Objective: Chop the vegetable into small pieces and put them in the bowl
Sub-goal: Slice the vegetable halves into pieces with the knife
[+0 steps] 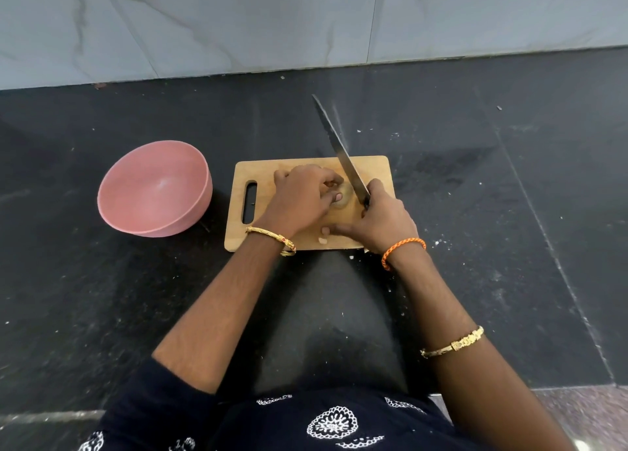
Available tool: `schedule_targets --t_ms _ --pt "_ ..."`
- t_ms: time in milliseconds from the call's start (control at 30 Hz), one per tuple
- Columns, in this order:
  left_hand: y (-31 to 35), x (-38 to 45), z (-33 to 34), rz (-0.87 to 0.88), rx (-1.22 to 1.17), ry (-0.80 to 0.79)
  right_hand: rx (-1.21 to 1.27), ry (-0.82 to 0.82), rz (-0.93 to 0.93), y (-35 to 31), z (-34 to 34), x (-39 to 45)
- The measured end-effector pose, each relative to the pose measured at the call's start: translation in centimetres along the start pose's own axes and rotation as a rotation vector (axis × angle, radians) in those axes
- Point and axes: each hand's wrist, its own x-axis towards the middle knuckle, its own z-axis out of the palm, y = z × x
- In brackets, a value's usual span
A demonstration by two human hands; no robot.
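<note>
A pale, round vegetable (344,197) lies on the wooden cutting board (258,175), mostly hidden under my fingers. My left hand (302,199) curls over it and holds it down. My right hand (382,221) grips the handle of a long knife (339,151), whose blade slants up and away over the vegetable's right side. A small pale cut piece (323,240) lies at the board's near edge. The pink bowl (154,188) stands to the left of the board, and nothing shows inside it.
Board and bowl sit on a dark stone counter (475,212) speckled with white crumbs. A pale marble wall (306,18) rises behind. The counter's front edge runs below my arms at the lower right.
</note>
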Motion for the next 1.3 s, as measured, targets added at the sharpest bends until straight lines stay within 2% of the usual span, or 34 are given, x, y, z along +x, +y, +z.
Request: schedule_targets --t_ms 200,367,467,567,700,800,900,1033,1200,1300 --pt "-0.6 -0.3 -0.6 0.024 0.050 -0.028 0.066 0.104 0.053 0.6 -0.1 -0.4" --pt "-0.5 -0.2 -0.4 0.041 0.009 -0.072 -0.096 0.094 0.041 -0.6 0.4 -1.5" --pt "-0.9 0.2 -0.7 0.008 -0.002 -0.096 -0.149 0.010 -0.008 -1.1 1.1 -2.7" --pt "-1.2 0.2 -0.9 0.014 -0.023 -0.137 -0.066 -0.030 0.033 -0.7 -0.1 -2.8" --pt "-1.0 0.0 -0.7 0.070 -0.026 -0.194 0.114 0.099 0.072 0.6 -0.8 -1.5" --pt "-0.6 0.1 -0.3 0.107 0.008 -0.220 0.267 0.105 0.089 1.2 -1.2 -0.5" --pt "-0.2 0.1 0.3 0.064 0.040 -0.141 0.333 0.086 0.091 1.3 -1.2 -0.4" --pt "0.6 -1.0 1.4 -0.056 0.090 0.057 0.383 0.087 0.104 1.6 0.2 -1.0" --pt "0.3 -1.3 1.4 -0.033 0.118 -0.033 0.372 0.086 0.094 1.7 0.0 -1.1" --pt "0.0 -1.2 1.2 -0.002 0.074 0.007 0.329 0.064 0.087 1.9 -0.2 -1.2"
